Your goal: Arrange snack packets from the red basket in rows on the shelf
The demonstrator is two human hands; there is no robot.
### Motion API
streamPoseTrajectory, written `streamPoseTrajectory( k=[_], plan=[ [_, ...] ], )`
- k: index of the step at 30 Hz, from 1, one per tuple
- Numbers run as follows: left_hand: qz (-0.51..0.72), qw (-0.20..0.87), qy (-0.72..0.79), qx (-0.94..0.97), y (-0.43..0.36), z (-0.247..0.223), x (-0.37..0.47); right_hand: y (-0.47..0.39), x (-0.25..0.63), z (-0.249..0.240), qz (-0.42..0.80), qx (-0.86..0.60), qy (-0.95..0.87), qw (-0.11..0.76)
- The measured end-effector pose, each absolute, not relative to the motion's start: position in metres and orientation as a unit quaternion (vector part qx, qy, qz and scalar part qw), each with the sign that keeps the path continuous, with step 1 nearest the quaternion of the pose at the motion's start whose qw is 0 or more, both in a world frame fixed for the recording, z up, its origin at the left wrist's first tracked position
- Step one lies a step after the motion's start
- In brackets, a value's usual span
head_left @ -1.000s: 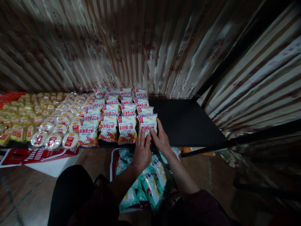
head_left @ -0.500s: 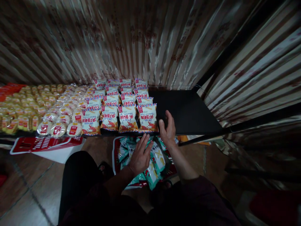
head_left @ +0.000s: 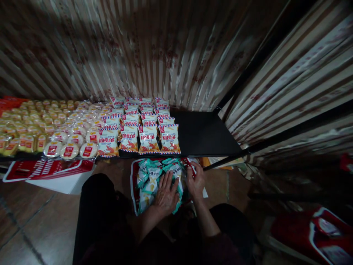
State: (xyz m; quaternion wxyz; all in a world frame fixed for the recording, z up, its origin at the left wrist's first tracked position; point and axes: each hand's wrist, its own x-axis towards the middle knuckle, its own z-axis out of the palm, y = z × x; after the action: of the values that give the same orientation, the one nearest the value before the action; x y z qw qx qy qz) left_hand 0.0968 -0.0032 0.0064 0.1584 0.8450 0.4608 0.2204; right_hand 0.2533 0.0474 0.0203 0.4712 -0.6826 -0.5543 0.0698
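Observation:
My left hand [head_left: 166, 195] lies with fingers spread over the green-and-white snack bags [head_left: 150, 180] heaped in a red basket [head_left: 133, 184] below the shelf. At the basket's right side is my right hand [head_left: 196, 182], its fingers parted and slightly bent, with no bag visible in it. On the black shelf [head_left: 202, 132] above, white-and-orange snack bags [head_left: 148, 139] with striped edges stand in several rows. Left of them lie round white packaged crackers [head_left: 69, 150].
Small yellow packages [head_left: 27, 141] and orange packs [head_left: 11, 105] fill the shelf's left end. A striped curtain [head_left: 165, 55] hangs behind. Dark metal bars [head_left: 220, 162] run at the right. Red-and-white boxes stand on the tiled floor [head_left: 30, 221], one box [head_left: 52, 173] at left.
Both hands have come down from the shelf's front edge to the basket. The left now rests on the green bags, the right at the basket's side. The view has shifted slightly.

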Motion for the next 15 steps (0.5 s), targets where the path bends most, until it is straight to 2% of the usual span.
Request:
streamPoseTrajectory(
  k=[3,7,10,15],
  plan=[
    [0.217,0.164,0.474,0.838,-0.003,0.006,0.099,0.034,0.24,-0.002,0.147,-0.712,-0.584,0.362],
    [0.23,0.149,0.475,0.836,-0.007,0.008,0.091,0.027,0.23,-0.014,0.139,-0.714,-0.606,0.321],
    [0.257,0.114,0.492,0.824,-0.012,0.009,0.076,0.025,0.23,-0.009,0.119,-0.704,-0.616,0.332],
    [0.308,0.015,0.538,0.784,-0.006,0.021,0.039,0.04,0.232,0.029,0.054,-0.638,-0.644,0.419]
  ],
)
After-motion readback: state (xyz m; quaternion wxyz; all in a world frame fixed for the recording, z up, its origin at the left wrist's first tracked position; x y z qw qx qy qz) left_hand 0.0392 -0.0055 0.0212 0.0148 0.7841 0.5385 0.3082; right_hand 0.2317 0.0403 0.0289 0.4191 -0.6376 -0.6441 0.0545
